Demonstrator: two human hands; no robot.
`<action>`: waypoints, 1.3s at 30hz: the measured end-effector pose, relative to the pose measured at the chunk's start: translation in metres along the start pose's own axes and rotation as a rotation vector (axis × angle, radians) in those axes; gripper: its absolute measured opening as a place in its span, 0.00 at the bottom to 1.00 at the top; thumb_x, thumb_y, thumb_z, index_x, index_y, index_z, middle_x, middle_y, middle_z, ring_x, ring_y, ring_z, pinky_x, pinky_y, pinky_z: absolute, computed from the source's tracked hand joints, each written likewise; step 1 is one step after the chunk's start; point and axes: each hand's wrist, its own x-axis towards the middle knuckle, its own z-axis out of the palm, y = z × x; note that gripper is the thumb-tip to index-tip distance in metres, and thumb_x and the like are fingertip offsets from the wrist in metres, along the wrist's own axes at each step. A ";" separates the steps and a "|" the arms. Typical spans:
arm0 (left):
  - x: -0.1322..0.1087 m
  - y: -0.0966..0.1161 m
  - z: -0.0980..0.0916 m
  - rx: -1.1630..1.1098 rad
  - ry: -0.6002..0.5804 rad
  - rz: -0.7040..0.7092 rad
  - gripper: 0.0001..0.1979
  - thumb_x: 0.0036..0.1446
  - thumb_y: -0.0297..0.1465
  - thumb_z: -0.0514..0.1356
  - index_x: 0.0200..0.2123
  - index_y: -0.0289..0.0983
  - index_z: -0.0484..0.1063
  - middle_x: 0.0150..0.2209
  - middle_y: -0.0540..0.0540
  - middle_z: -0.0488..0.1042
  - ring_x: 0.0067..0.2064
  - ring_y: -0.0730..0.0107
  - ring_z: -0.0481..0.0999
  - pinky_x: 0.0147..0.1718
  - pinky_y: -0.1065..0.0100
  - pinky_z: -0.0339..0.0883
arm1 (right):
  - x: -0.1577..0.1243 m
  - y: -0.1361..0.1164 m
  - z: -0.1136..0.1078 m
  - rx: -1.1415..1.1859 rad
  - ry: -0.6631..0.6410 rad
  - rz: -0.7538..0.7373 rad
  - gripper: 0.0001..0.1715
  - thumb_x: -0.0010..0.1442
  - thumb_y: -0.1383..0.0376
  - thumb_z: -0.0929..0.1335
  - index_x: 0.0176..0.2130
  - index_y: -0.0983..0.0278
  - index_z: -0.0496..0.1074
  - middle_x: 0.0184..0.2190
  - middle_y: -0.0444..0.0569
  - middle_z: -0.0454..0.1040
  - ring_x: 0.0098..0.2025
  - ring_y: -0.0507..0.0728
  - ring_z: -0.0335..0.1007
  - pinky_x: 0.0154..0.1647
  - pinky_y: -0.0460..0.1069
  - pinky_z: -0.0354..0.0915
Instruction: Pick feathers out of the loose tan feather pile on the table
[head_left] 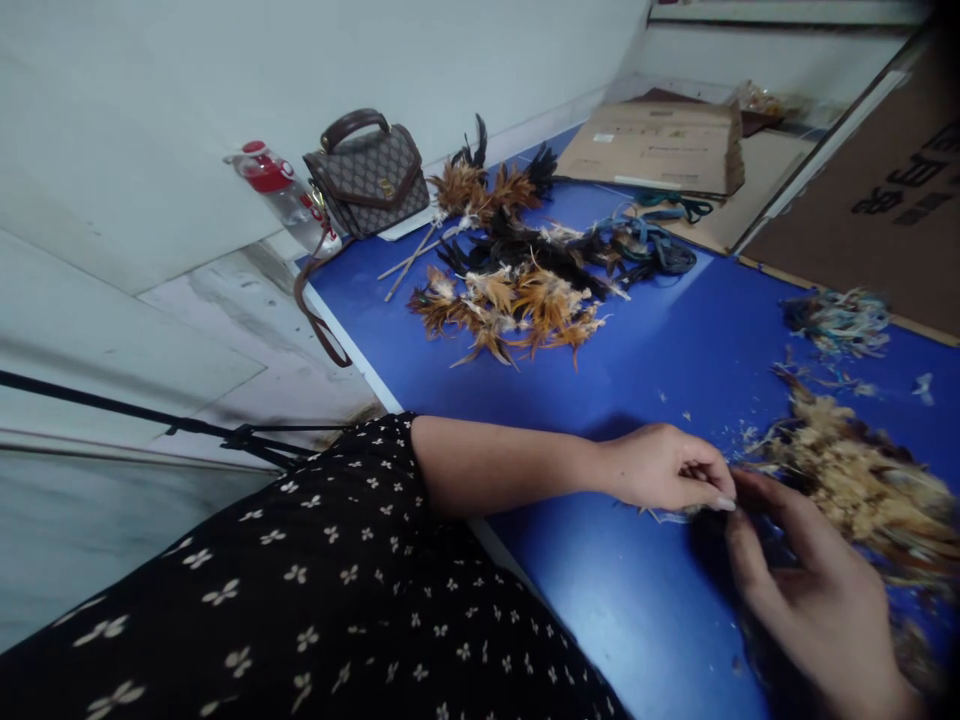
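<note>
Above the blue tabletop [637,370], my left hand [664,468] is closed, its thumb pressed toward curled fingers. My right hand [825,590] reaches in from the lower right, thumb and index finger bent into a pinch against the left fingertips. Whatever sits between the fingertips is too small and blurred to name. Thin straw-like bits [651,514] show just under my left hand. Right beside my right hand lies a pile of pale tan feathers [855,470]. Farther back, orange-brown feather bunches [525,300] lie with black feathers [517,245].
Brown feather bunches on thin sticks [409,262] lie near a patterned handbag [371,180] and a red-capped bottle [281,195]. Blue-green cords [652,245] sit before folded cardboard [652,145]. Tangled threads [840,320] lie by a large brown cardboard panel [862,210] at right.
</note>
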 end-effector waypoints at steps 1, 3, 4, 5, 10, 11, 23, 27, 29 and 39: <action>0.000 0.000 0.000 -0.010 0.000 -0.008 0.12 0.58 0.30 0.77 0.40 0.36 0.79 0.33 0.53 0.78 0.35 0.78 0.75 0.39 0.69 0.70 | 0.000 0.001 0.001 -0.032 0.013 -0.049 0.23 0.72 0.50 0.71 0.62 0.55 0.79 0.53 0.49 0.85 0.48 0.62 0.84 0.52 0.56 0.77; -0.001 0.001 0.002 -0.049 0.013 -0.039 0.12 0.58 0.29 0.77 0.39 0.36 0.78 0.30 0.55 0.76 0.32 0.79 0.73 0.35 0.69 0.68 | 0.002 0.000 0.001 -0.085 0.051 -0.164 0.20 0.75 0.54 0.70 0.61 0.57 0.79 0.53 0.50 0.85 0.47 0.61 0.84 0.53 0.55 0.77; -0.001 0.002 0.003 -0.080 0.021 -0.059 0.13 0.57 0.28 0.78 0.38 0.36 0.77 0.29 0.55 0.75 0.30 0.80 0.72 0.34 0.69 0.67 | 0.003 -0.001 0.001 -0.097 0.077 -0.194 0.18 0.75 0.57 0.70 0.60 0.58 0.79 0.52 0.51 0.84 0.47 0.60 0.84 0.54 0.55 0.77; 0.000 0.002 0.004 -0.115 0.027 -0.079 0.13 0.57 0.27 0.78 0.38 0.35 0.76 0.28 0.56 0.75 0.30 0.80 0.72 0.33 0.69 0.67 | 0.004 -0.003 0.001 -0.107 0.098 -0.208 0.17 0.75 0.58 0.71 0.60 0.58 0.79 0.52 0.51 0.84 0.47 0.60 0.83 0.54 0.55 0.77; 0.001 0.005 0.007 -0.222 0.126 -0.186 0.15 0.54 0.25 0.80 0.35 0.34 0.76 0.28 0.55 0.76 0.29 0.81 0.73 0.34 0.71 0.68 | 0.002 -0.008 -0.002 -0.158 0.259 -0.236 0.19 0.71 0.65 0.77 0.60 0.58 0.80 0.48 0.48 0.85 0.43 0.58 0.83 0.52 0.54 0.76; 0.002 0.006 0.007 -0.240 0.142 -0.208 0.15 0.54 0.26 0.80 0.35 0.34 0.76 0.28 0.55 0.76 0.29 0.82 0.73 0.34 0.71 0.68 | 0.000 -0.009 -0.002 -0.146 0.281 -0.244 0.19 0.69 0.66 0.78 0.59 0.59 0.81 0.47 0.48 0.85 0.42 0.58 0.83 0.52 0.54 0.76; 0.004 -0.006 0.000 -0.144 0.098 -0.070 0.15 0.46 0.27 0.81 0.34 0.35 0.80 0.36 0.49 0.82 0.38 0.76 0.79 0.47 0.68 0.76 | 0.001 -0.018 -0.009 0.087 0.129 0.099 0.22 0.71 0.48 0.75 0.58 0.54 0.84 0.54 0.47 0.85 0.51 0.61 0.84 0.55 0.54 0.75; -0.001 -0.002 0.001 0.018 0.071 0.024 0.10 0.52 0.28 0.78 0.35 0.36 0.81 0.36 0.48 0.82 0.40 0.75 0.79 0.49 0.67 0.76 | 0.004 -0.020 -0.001 0.199 0.054 0.210 0.20 0.69 0.45 0.75 0.51 0.54 0.85 0.47 0.45 0.86 0.46 0.58 0.83 0.59 0.53 0.74; -0.001 -0.001 0.001 0.049 0.075 0.100 0.08 0.56 0.30 0.76 0.36 0.36 0.81 0.38 0.46 0.83 0.41 0.73 0.81 0.51 0.65 0.77 | 0.003 -0.020 0.002 0.246 0.107 0.265 0.19 0.68 0.46 0.77 0.48 0.55 0.85 0.43 0.45 0.86 0.43 0.56 0.82 0.56 0.49 0.75; 0.005 -0.001 0.001 0.397 0.247 0.561 0.06 0.63 0.27 0.67 0.32 0.35 0.77 0.40 0.40 0.84 0.44 0.69 0.83 0.54 0.63 0.80 | 0.003 -0.020 0.010 0.382 0.138 0.334 0.24 0.65 0.44 0.79 0.47 0.59 0.84 0.39 0.50 0.84 0.36 0.55 0.81 0.43 0.45 0.78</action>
